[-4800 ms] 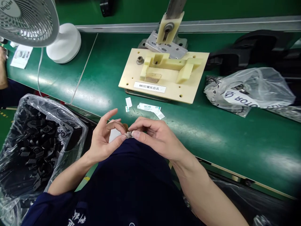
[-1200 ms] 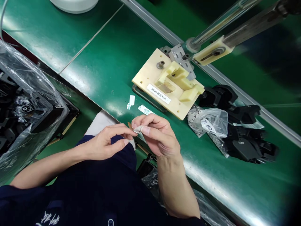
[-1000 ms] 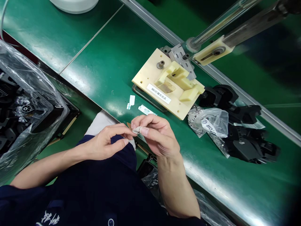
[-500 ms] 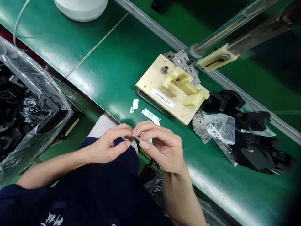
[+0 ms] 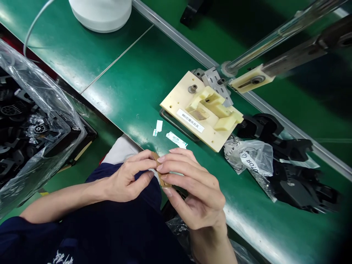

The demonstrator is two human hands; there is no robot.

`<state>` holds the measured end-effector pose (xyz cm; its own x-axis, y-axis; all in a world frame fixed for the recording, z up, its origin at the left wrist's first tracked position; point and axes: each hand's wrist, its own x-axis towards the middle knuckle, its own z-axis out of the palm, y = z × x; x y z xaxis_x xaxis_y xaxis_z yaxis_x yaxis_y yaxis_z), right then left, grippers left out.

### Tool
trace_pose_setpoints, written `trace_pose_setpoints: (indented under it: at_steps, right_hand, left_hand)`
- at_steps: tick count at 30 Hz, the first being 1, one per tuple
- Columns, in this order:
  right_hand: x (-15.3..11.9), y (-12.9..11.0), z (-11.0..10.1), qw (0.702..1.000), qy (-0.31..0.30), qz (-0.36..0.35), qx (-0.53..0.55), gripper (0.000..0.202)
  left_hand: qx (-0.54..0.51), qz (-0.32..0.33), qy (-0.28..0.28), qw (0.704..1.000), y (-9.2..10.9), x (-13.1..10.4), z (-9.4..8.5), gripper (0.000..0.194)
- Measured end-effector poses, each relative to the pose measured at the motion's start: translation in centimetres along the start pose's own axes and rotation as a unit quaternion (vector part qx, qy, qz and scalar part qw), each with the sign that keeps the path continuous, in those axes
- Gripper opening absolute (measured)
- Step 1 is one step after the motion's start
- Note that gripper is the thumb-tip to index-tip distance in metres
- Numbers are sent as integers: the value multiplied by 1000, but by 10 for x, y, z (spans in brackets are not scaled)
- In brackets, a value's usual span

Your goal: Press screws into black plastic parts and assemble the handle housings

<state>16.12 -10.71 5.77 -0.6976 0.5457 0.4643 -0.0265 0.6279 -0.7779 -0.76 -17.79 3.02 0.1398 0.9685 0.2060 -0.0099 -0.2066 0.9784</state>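
Note:
A tan adhesive bandage strip [image 5: 162,176] lies between my two hands, in front of my lap at the bench's near edge. My left hand [image 5: 132,179] has its fingers curled against the strip's upper left end, and its thumb tip is close by. From the other side, my right hand [image 5: 192,183] pinches the strip between thumb and fingers. Part of the strip is hidden by the fingers. Just beyond my hands, a torn white and green bandage wrapper [image 5: 176,139] and smaller paper scraps [image 5: 158,125] lie on the green bench [image 5: 123,91].
A cream fixture [image 5: 203,113] with a metal lever press [image 5: 288,58] stands ahead. To its right are marked plastic bags [image 5: 255,157] and black plastic parts [image 5: 299,183]. On the left is a plastic-lined bin [image 5: 68,110] of black parts. A white round base [image 5: 101,16] stands at the back.
My right hand has moved slightly right and down, its fingers now straighter along the strip. More of the tan strip shows. The camera view has shifted a little.

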Motion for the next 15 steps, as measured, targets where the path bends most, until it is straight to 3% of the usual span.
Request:
trace_pose_setpoints:
  at_steps: [15]
  right_hand:
    - [-9,-11,-2,998,-18,17,-56,30]
  left_hand:
    - [-5,-12,-8,1000,1,-5,4,23]
